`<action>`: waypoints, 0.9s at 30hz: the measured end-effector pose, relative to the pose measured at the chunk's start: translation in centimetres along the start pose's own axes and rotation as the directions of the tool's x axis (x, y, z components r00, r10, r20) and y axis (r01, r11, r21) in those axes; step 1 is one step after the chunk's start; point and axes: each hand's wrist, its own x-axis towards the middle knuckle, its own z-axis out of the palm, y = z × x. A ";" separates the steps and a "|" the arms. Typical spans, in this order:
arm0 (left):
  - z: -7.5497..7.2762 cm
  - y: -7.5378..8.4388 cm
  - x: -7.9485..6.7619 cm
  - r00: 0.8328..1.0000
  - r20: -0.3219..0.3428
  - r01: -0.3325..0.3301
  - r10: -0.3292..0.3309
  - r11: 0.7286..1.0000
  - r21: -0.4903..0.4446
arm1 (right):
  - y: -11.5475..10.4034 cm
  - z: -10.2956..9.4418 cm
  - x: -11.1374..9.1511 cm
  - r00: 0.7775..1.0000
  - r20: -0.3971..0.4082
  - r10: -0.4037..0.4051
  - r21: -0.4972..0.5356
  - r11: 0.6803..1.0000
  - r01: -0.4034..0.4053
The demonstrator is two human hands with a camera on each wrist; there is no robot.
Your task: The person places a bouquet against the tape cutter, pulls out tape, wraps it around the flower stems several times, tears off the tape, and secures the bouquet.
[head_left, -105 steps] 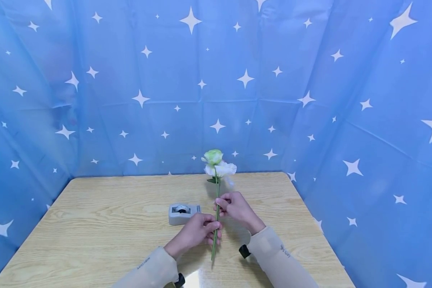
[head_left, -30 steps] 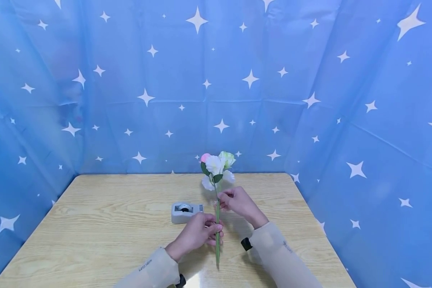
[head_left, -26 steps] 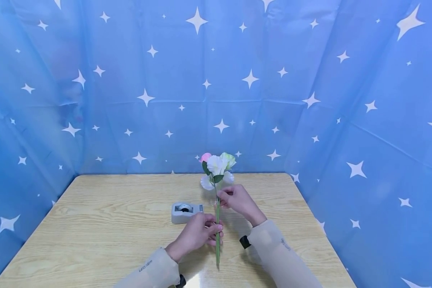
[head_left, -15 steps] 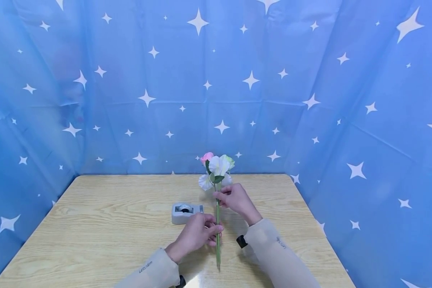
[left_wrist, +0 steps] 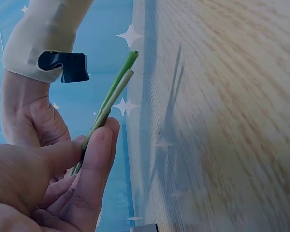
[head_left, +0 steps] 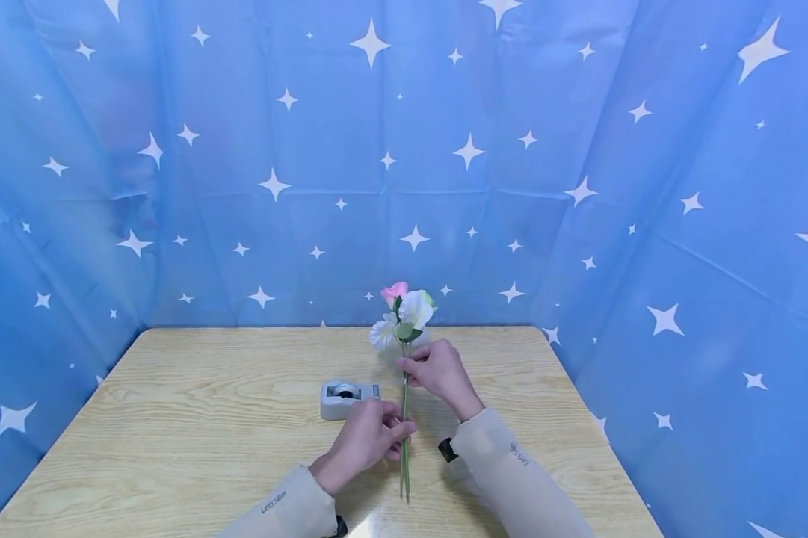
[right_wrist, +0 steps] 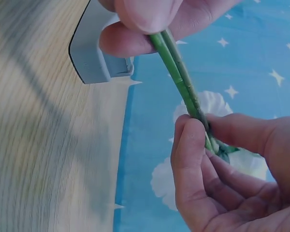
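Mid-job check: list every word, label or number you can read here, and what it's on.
"LetsSlim": left sleeve.
Right sleeve: similar lettering, slanted and too blurred to read surely.
No text shows on the flower stems or tape dispenser.

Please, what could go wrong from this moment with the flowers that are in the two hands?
The stems could slip or twist against each other: the left hand and right hand only pinch them, and their lower ends stand slightly apart. The left hand might also knock the tape dispenser, which looks close to it in the head view.
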 end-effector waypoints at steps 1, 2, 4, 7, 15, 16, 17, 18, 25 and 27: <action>0.0 0.0 0.0 1.000 -0.001 0.001 -0.001 1.000 0.002 | 0.0 0.0 0.0 1.000 -0.001 -0.001 -0.002 1.000 0.001; 0.0 0.0 0.0 1.000 -0.003 0.002 -0.002 1.000 0.004 | 0.0 0.0 0.0 1.000 -0.003 -0.003 -0.004 1.000 0.003; 0.1 0.1 -0.1 1.000 -0.004 0.006 -0.006 1.000 0.005 | 0.0 0.0 0.1 1.000 -0.002 -0.003 -0.003 1.000 0.003; 0.1 0.1 -0.1 1.000 -0.005 0.013 -0.013 1.000 0.005 | 0.2 0.1 0.2 1.000 0.010 -0.002 0.017 1.000 0.002; 0.0 0.1 -0.2 0.999 -0.018 0.027 -0.027 1.000 0.000 | 0.9 0.2 0.6 0.997 0.082 0.008 0.147 0.989 -0.020; 0.0 0.1 -0.2 0.999 -0.019 0.028 -0.028 1.000 0.002 | 1.0 0.2 0.7 0.996 0.088 0.011 0.160 0.987 -0.025; 0.0 0.1 -0.2 0.999 -0.020 0.028 -0.028 1.000 0.003 | 1.0 0.2 0.7 0.995 0.095 0.016 0.172 0.985 -0.032; 0.0 0.1 -0.2 0.999 -0.020 0.029 -0.029 1.000 0.003 | 1.1 0.2 0.8 0.995 0.099 0.014 0.177 0.984 -0.031; -0.4 0.0 -0.2 0.999 0.002 0.041 -0.041 0.999 0.007 | 1.2 0.2 1.0 0.991 0.135 0.026 0.183 0.982 -0.051; -0.6 -0.1 -0.1 0.999 0.017 0.045 -0.045 0.999 -0.001 | 1.3 0.3 1.1 0.990 0.137 0.024 0.187 0.981 -0.050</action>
